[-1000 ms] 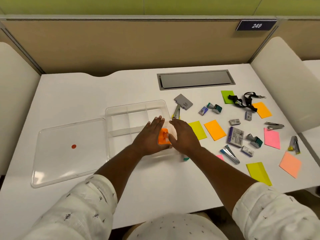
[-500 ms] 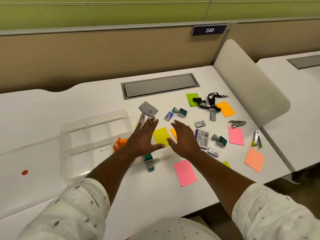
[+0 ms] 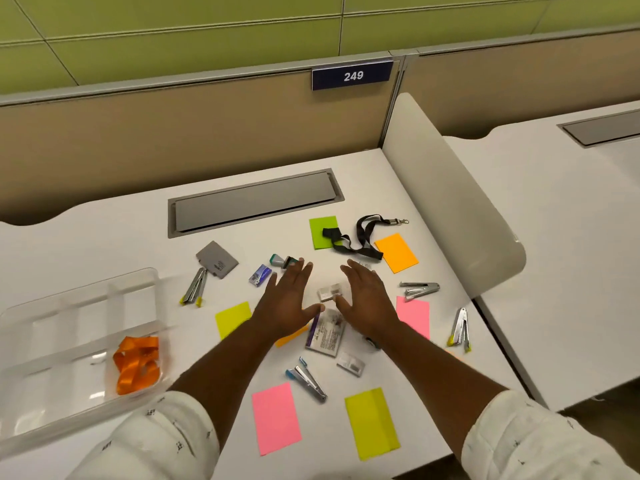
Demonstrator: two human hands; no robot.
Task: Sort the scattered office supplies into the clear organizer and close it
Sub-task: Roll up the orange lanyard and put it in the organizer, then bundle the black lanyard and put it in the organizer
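Two flat, empty: left hand [image 3: 289, 303], right hand [image 3: 367, 299] | small box [image 3: 330, 292] between, 12 o'clock of packet [image 3: 325, 332] | likely light, rigid; pinch sides.

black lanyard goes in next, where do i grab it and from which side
Pinch the black lanyard from above at its near bend, where the strap doubles up; it lies flat and limp, so a sideways push would likely slide it.

White "249" on navy plate [image 3: 352, 75], mounted atop tan partition [image 3: 207, 133]. Small print on gray card [image 3: 217, 259] and staple box [image 3: 325, 332] too blurred to read.
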